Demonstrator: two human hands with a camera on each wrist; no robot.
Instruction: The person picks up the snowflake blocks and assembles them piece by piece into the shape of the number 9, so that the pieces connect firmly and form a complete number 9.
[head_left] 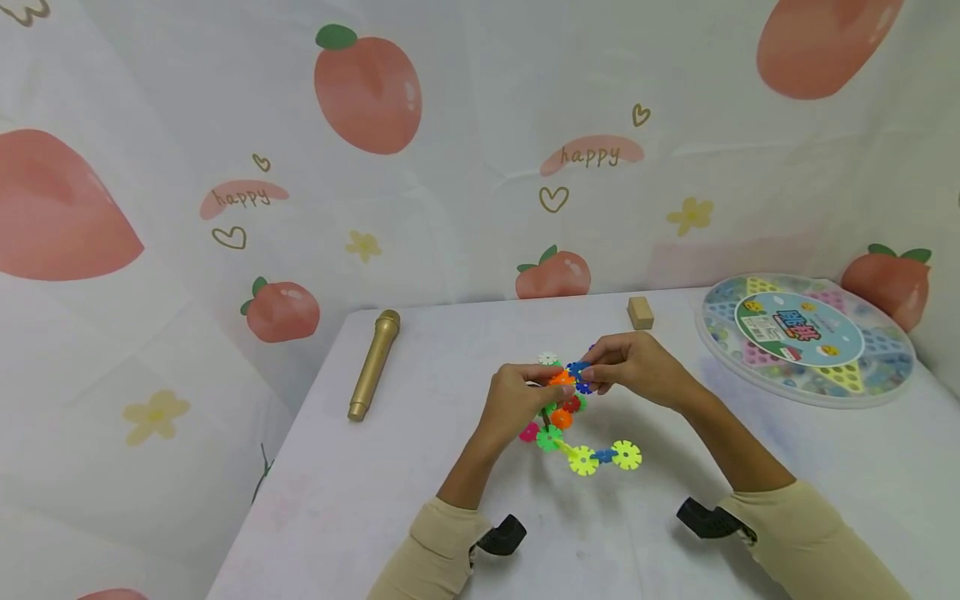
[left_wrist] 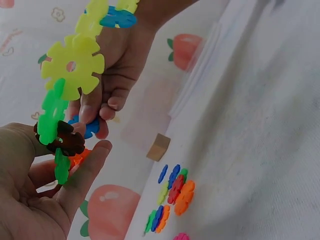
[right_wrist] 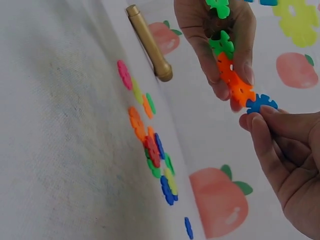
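Wide lane on the L part of the tbl (head_left: 315,517), btwn the gold mic (head_left: 373,367) & the L hand (head_left: 512,408). R hand (head_left: 641,367) has a wood blk (head_left: 641,313) just behind it and the round game board (head_left: 892,358) off to its R; a passage runs btwn hand & board. Joined pcs (head_left: 582,460) fill the space btwn the hands and block nearside, btwn the forearms. Loose flower pcs (left_wrist: 184,197) on the tbl obstruct low moves below the hands. Backdrop (head_left: 465,192) bars the far edge.
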